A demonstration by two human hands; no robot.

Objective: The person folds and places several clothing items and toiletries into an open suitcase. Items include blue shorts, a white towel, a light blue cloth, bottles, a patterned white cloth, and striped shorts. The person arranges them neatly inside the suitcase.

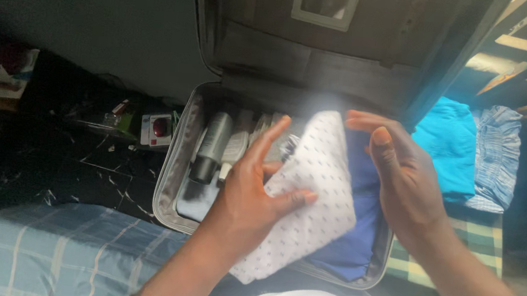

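While open suitcase (170,184) sits on dark marbled floor (55,163), left hand (250,194) fingers clamp dotted white cloth (316,196); right hand (402,181) fingers apart.

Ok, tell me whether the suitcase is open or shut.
Open. The suitcase has its lid raised behind, and bottles and a blue garment show inside.

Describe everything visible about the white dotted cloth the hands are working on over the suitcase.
The white dotted cloth is a soft, thin-looking fabric, white with a regular pattern of small dark dots. It is folded into a rough rectangle, tilted, held above the open suitcase and covering part of a blue garment. The left hand grips its left edge, thumb on top; the right hand touches its upper right edge. Its top is washed out by glare.
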